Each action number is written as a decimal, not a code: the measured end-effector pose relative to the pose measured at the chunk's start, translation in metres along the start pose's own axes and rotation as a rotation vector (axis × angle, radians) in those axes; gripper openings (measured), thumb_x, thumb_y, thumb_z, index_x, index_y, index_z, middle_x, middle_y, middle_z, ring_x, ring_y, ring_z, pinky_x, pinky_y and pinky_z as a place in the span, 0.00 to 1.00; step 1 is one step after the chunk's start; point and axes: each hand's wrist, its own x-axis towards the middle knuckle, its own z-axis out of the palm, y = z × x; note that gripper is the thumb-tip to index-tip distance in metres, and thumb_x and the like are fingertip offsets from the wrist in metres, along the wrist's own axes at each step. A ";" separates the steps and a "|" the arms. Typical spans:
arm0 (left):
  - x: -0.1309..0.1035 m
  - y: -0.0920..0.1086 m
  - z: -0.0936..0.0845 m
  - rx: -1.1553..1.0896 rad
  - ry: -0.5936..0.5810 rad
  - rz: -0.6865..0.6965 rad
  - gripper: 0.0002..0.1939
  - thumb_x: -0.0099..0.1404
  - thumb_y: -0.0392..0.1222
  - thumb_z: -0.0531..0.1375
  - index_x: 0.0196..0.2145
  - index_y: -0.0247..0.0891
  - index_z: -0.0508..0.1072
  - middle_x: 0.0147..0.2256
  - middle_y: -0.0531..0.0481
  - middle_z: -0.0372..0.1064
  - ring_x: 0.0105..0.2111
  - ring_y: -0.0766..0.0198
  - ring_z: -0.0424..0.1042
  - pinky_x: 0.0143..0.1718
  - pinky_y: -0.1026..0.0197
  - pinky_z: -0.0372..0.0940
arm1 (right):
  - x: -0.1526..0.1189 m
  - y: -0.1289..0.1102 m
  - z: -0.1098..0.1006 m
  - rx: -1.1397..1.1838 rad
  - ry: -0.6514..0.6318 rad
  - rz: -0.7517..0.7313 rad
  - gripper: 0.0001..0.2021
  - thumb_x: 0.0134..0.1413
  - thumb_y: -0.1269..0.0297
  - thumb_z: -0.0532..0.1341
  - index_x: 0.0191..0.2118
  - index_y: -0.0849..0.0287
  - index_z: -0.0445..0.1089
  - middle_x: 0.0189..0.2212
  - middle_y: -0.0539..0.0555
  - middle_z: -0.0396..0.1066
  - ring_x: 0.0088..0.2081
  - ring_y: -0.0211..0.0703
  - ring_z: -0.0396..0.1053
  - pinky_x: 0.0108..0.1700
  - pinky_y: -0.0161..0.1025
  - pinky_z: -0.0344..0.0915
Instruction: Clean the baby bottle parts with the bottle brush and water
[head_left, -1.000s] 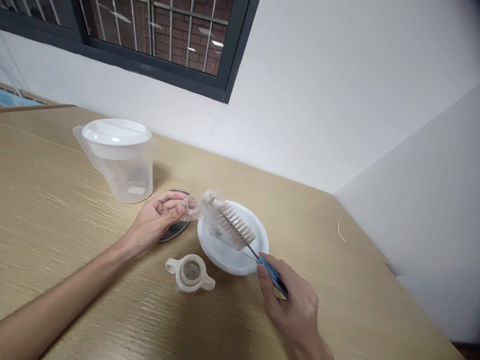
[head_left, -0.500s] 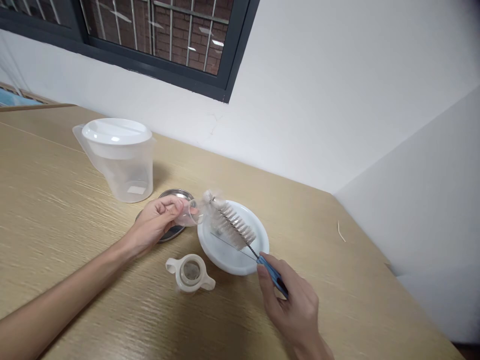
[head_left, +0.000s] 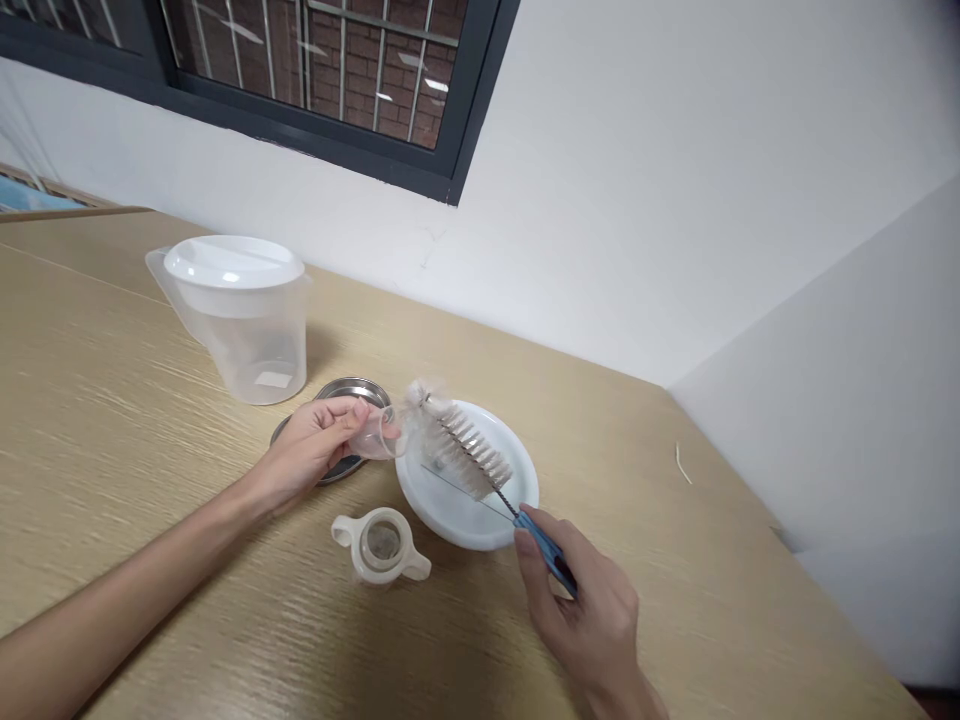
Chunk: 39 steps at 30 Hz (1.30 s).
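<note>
Pinched in my left hand (head_left: 319, 435) is a small clear cup (head_left: 369, 436), its mouth tilted toward the right. My right hand (head_left: 585, 605) is wrapped round the blue handle of a bottle brush (head_left: 472, 450) with pale bristles and a twisted wire stem. The brush's tufted tip is close to the cup's rim; whether they touch I cannot tell. Beneath the brush stands a white bowl (head_left: 517, 470). A cream two-handled ring-shaped piece (head_left: 381, 545), like a baby bottle's collar, lies on the table in front of the bowl.
A clear pitcher with a white lid (head_left: 251, 320) stands at the back left. Shiny metal dishes (head_left: 360, 385) lie partly hidden behind my left hand. A thin pale strip (head_left: 682, 463) lies on the wooden table (head_left: 600, 430) at right. Wall and window rise behind.
The cup in my left hand has tipped slightly, its rim a little lower. My right hand and the brush have stayed almost where they were.
</note>
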 end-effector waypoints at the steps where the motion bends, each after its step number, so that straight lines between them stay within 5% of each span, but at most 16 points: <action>1: 0.000 -0.001 0.000 -0.003 -0.009 -0.006 0.21 0.65 0.61 0.68 0.37 0.37 0.84 0.36 0.43 0.83 0.35 0.59 0.80 0.41 0.60 0.73 | 0.000 0.000 0.000 0.002 0.000 0.000 0.07 0.67 0.71 0.62 0.49 0.61 0.73 0.32 0.53 0.79 0.23 0.34 0.73 0.27 0.31 0.70; 11: -0.001 0.003 0.003 -0.095 0.074 -0.137 0.23 0.63 0.60 0.70 0.46 0.41 0.79 0.43 0.44 0.82 0.26 0.65 0.80 0.31 0.65 0.75 | -0.001 0.000 0.000 -0.023 0.012 0.012 0.08 0.67 0.70 0.63 0.50 0.60 0.72 0.32 0.53 0.79 0.22 0.34 0.72 0.25 0.32 0.69; 15: 0.000 0.005 0.002 -0.211 0.102 -0.136 0.27 0.59 0.57 0.74 0.50 0.39 0.79 0.46 0.43 0.81 0.32 0.65 0.82 0.37 0.67 0.77 | -0.002 0.000 -0.001 -0.032 0.030 0.012 0.08 0.67 0.70 0.63 0.50 0.60 0.73 0.31 0.52 0.79 0.23 0.35 0.72 0.25 0.32 0.69; 21: -0.002 0.005 0.001 -0.203 0.089 -0.111 0.30 0.55 0.40 0.78 0.54 0.43 0.78 0.55 0.45 0.77 0.37 0.69 0.81 0.44 0.69 0.76 | 0.000 -0.001 -0.002 -0.040 0.056 0.002 0.08 0.67 0.71 0.62 0.50 0.59 0.73 0.31 0.52 0.79 0.24 0.35 0.74 0.26 0.31 0.70; 31: -0.001 0.001 -0.002 -0.099 0.015 -0.106 0.24 0.57 0.54 0.76 0.46 0.39 0.82 0.40 0.45 0.83 0.31 0.68 0.78 0.38 0.68 0.73 | -0.002 0.001 -0.001 -0.016 0.016 -0.014 0.11 0.66 0.72 0.64 0.52 0.61 0.72 0.31 0.52 0.77 0.25 0.33 0.72 0.27 0.31 0.68; 39: -0.004 0.000 -0.003 -0.027 -0.094 -0.130 0.24 0.64 0.62 0.68 0.42 0.37 0.85 0.41 0.39 0.82 0.32 0.64 0.75 0.38 0.62 0.71 | -0.002 0.002 0.001 -0.039 0.030 -0.007 0.12 0.64 0.74 0.65 0.52 0.62 0.73 0.31 0.51 0.77 0.23 0.31 0.69 0.26 0.31 0.66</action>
